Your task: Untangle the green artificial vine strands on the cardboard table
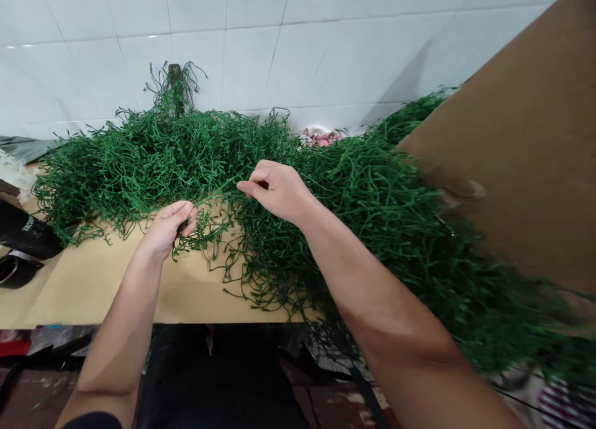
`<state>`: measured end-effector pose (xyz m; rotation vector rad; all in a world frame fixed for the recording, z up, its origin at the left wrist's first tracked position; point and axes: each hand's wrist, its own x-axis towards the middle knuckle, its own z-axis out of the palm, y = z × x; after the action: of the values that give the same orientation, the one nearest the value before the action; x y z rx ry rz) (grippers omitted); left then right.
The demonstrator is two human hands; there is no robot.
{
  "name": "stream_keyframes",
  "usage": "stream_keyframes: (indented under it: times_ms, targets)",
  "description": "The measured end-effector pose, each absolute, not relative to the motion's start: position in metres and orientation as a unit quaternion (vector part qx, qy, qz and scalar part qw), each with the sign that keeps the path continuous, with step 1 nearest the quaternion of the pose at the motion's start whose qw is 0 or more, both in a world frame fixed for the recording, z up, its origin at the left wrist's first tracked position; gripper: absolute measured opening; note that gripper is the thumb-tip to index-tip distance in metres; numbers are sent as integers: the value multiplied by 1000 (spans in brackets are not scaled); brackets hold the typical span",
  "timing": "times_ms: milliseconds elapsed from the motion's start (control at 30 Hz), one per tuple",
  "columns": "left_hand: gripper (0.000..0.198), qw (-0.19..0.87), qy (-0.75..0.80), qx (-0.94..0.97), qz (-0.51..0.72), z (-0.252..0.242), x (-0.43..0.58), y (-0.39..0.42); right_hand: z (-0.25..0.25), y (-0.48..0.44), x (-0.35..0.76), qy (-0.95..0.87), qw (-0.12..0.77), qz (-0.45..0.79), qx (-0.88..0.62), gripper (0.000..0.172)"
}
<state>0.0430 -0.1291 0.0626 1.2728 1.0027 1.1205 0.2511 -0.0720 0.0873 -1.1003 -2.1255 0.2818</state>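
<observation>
Large heaps of green plastic stems [177, 153] with small bud-like tips cover much of the cardboard-topped table [102, 286]. Over the table's middle, my left hand [173, 225] pinches a thin green stem [212, 197] between thumb and fingers. My right hand [274, 187] is closed in a pinch on the other end of that strand, so it stretches between the two hands. A few more stems hang below the left hand. Under my right forearm lies the second heap [372, 212], which spills toward the table's front right.
A black tumbler [28, 230] lies beside a roll of tape [17, 269] at the left edge. A big cardboard sheet [521, 131] leans at the right. Behind the heaps, a dark upright post [176, 90] draped with stems stands near the white tiled wall [261, 56].
</observation>
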Motion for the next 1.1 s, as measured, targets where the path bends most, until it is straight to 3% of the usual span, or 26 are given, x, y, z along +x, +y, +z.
stream_keyframes:
  times_ms: [200,300,400,500,633,833,967,1100]
  targets:
    - [42,534,410,583,454,66,57,-138,88,-45,254,-791,410,-25,-454,40]
    - [40,525,413,570,478,66,50,-151,101,-20,277,-682,425,-80,-590,37]
    - [34,505,408,520,555,64,35,-159,118,-11,304,-589,380,-72,-710,30]
    - [33,514,397,492,580,63,31,-154,124,-22,310,-610,333,-60,-717,23]
    - [33,535,400,477,572,62,43,-141,109,-50,286,-681,340,-67,-646,33]
    - [36,575,377,462,559,62,53,-136,76,-79,232,-847,364,164,-352,53]
    - [37,592,368,453,555,63,54,-138,68,-79,213,-852,304,319,-283,28]
    - [33,606,363,436,557,63,45,-141,64,-75,224,-814,327,370,-307,33]
